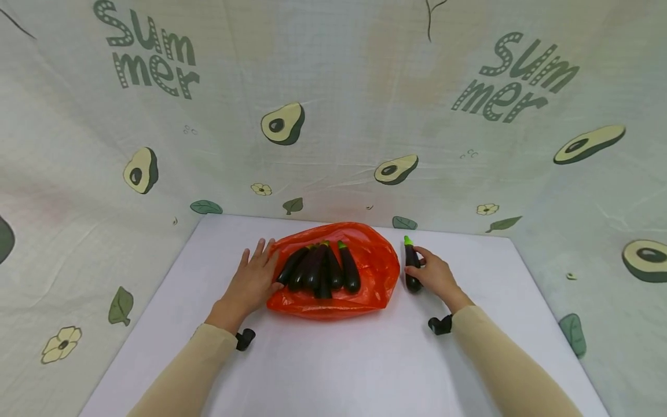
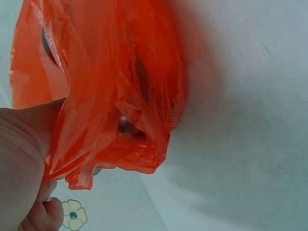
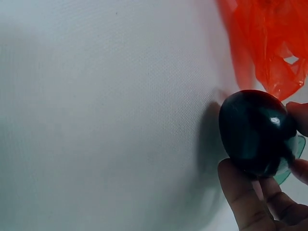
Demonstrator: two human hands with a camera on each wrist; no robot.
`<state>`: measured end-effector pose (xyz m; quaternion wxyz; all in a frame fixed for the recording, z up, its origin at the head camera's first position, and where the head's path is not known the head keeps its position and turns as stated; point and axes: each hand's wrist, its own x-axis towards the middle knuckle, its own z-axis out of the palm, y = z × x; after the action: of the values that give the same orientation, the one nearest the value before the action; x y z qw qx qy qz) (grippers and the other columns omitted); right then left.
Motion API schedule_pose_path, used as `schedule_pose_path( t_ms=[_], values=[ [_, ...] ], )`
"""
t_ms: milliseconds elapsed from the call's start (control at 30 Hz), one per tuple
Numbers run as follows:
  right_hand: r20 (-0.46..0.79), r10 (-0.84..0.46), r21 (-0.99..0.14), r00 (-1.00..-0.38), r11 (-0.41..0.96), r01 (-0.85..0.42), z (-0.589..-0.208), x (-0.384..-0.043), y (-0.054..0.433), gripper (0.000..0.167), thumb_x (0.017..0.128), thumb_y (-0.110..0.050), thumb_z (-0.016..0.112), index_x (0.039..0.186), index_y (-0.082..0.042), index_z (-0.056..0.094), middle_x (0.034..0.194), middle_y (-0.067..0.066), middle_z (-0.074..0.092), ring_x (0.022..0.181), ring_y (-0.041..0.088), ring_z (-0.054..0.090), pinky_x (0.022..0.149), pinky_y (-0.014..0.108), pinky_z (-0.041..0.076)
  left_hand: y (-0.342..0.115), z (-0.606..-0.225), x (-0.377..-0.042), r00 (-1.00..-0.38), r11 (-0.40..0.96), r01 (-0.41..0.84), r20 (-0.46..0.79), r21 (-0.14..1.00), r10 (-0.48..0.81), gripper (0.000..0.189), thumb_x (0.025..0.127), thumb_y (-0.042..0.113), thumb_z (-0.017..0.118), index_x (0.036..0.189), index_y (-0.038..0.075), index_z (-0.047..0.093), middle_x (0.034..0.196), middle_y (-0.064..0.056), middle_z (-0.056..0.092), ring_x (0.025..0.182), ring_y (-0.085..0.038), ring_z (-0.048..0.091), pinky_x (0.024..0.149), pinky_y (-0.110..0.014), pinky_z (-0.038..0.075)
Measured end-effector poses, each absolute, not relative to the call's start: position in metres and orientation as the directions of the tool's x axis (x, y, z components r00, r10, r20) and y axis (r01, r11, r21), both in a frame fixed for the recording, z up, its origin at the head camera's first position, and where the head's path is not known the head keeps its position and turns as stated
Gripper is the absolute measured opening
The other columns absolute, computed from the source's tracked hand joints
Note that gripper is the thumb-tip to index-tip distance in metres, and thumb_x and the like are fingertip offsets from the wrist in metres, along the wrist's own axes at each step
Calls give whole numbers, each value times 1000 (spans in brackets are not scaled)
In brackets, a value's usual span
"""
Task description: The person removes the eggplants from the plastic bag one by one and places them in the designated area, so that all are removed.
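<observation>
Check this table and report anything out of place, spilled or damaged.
One long, glossy, near-black eggplant with a green cap looks separated: the right hand grips it outside the crinkled red plastic bag, while the other eggplants lie inside. No spill or damage is visible.

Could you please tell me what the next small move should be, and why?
Probably lift the eggplant in the right hand over into the red bag: it gapes open, the left hand holds its left side, and other eggplants already lie inside.
</observation>
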<state>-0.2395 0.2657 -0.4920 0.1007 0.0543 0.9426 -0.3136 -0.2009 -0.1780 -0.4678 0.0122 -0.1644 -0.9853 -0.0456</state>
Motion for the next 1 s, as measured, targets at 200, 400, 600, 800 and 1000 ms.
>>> schedule_pose_path(
  t_ms=[200,400,600,800,1000],
  values=[
    [-218,41,-585,-975,794,164,-493,-241,263,73,101,-36,68,162,-8,38,141,31,57,119,43,59,102,58,58,-178,-470,-201,-936,936,348,73,58,344,90,94,41,79,162,-1,37,173,-23,25,162,-45,17,128,-66,19],
    [-203,27,-579,-979,803,142,-495,-242,261,71,102,-36,68,161,-7,41,138,30,60,116,42,62,101,58,58,-178,-471,-200,-938,937,343,72,70,338,86,97,41,75,161,-2,36,173,-24,24,161,-45,18,128,-66,18],
    [-203,19,-576,-979,807,135,-499,-243,261,69,102,-36,66,160,-5,42,138,31,62,118,43,63,103,59,57,-177,-472,-200,-941,938,336,66,90,331,86,98,41,74,161,-3,36,172,-24,25,161,-45,18,128,-65,17],
    [-211,15,-569,-977,811,136,-501,-243,262,68,103,-38,65,158,-5,44,137,30,62,117,43,64,103,60,57,-177,-472,-200,-943,937,331,73,112,324,82,100,40,71,161,-3,36,172,-24,25,161,-46,18,128,-65,17],
    [-218,21,-566,-976,812,144,-501,-243,262,68,103,-39,65,158,-4,44,138,31,62,118,43,64,102,60,57,-176,-473,-201,-945,938,326,75,114,319,79,102,39,69,161,-3,36,172,-24,25,161,-45,17,129,-65,16]
  ],
)
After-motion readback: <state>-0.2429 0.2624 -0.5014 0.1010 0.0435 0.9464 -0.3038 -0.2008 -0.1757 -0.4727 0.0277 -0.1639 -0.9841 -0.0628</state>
